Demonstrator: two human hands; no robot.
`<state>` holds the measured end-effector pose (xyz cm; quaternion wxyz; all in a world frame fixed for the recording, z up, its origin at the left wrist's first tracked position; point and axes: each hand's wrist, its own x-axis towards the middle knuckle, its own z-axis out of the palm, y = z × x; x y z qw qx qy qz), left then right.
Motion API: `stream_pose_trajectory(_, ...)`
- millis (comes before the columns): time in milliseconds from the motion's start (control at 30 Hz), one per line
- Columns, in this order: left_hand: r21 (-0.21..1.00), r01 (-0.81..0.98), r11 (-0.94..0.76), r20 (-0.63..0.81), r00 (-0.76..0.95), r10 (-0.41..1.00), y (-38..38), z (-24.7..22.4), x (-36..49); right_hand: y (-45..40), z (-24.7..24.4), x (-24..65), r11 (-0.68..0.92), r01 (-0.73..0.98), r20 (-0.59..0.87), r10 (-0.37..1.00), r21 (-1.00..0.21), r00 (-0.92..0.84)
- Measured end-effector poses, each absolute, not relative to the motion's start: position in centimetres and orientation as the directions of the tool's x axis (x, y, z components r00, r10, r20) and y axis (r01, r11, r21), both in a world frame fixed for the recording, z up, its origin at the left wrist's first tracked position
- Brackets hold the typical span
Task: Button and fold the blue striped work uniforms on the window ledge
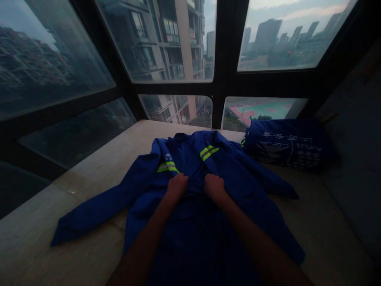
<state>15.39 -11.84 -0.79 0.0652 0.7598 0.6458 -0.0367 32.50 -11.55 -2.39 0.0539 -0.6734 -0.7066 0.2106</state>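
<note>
1. The fingers of the left hand and right hand are curling in against the palms, seemingly pinching the front of the blue jacket, though dim light is hiding the fingertips.
2. The two fists are sitting side by side with a gap between them, the left just below its yellow-green band. Working well is asking for matching grips at equal height, so that neither side is pulling harder.
3. The wrists are lying low over the cloth, and both forearms are reaching in from the near side. A light, even tension is suiting this fabric better than a tug, which could be dragging the whole jacket askew.
4. Between and below the hands, the front is showing creases; drawing it flat before letting go is the careful way.
5. Farther out, the left-side sleeve is stretching across the pale ledge, while the right-side sleeve is angling down near the blue bundle. A steady hand is leaving both undisturbed.
6. The jacket itself is lying spread on the ledge, its collar pointing toward the windows, giving the hands a fair centre line to be judging by.
</note>
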Motion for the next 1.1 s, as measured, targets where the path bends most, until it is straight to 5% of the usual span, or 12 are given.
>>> stream_pose_trajectory(200, 0.129, 0.986, -0.107, -0.005, 0.109, 0.994, -13.2, -0.1, 16.4, -11.5, -2.8, 34.5, -0.05, 0.858, -0.15, 0.988, -0.511, -0.031)
stream_pose_trajectory(400, 0.313, 0.95, -0.015, 0.082, -0.011, 0.997, -10.7, 2.1, 16.5, -11.5, -1.7, 34.3, 0.084, 0.698, 0.004, 0.993, -0.712, -0.115)
stream_pose_trajectory(600, 0.455, 0.887, -0.077, 0.093, 0.039, 0.995, -8.5, 0.6, 19.1, -11.0, -2.3, 33.8, 0.073, 0.552, 0.017, 0.994, -0.83, -0.105)
stream_pose_trajectory(833, 0.462, 0.886, -0.046, -0.029, 0.066, 0.997, -10.3, -4.3, 19.1, -11.5, -4.0, 35.2, 0.009, 0.489, -0.023, 0.998, -0.872, -0.059)
stream_pose_trajectory(1100, 0.413, 0.91, 0.027, -0.118, 0.024, 0.993, -9.3, -3.8, 20.0, -11.4, -2.7, 33.9, 0.086, 0.622, 0.045, 0.996, -0.778, -0.081)
